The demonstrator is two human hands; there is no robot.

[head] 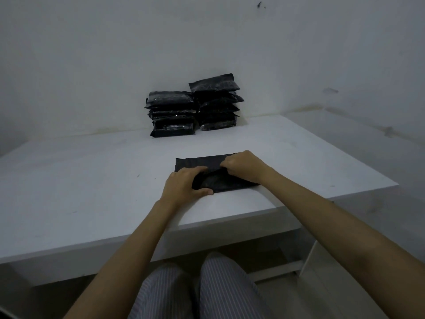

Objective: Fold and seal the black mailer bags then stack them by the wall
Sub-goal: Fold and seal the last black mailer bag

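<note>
Landmark: the two stacks of sealed bags (194, 107) against the wall (115, 54). Tabletop (80, 176) left of the stacks bare; right of them bare to the corner. Between the stacks and the mailer bag (195, 163) under my hands, open surface. Wall blocks any reach behind the stacks.

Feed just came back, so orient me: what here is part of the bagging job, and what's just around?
Job:
- mailer bag being folded under left hand and right hand
- two stacks by the wall

Just around:
- table
- marks on the wall
</note>
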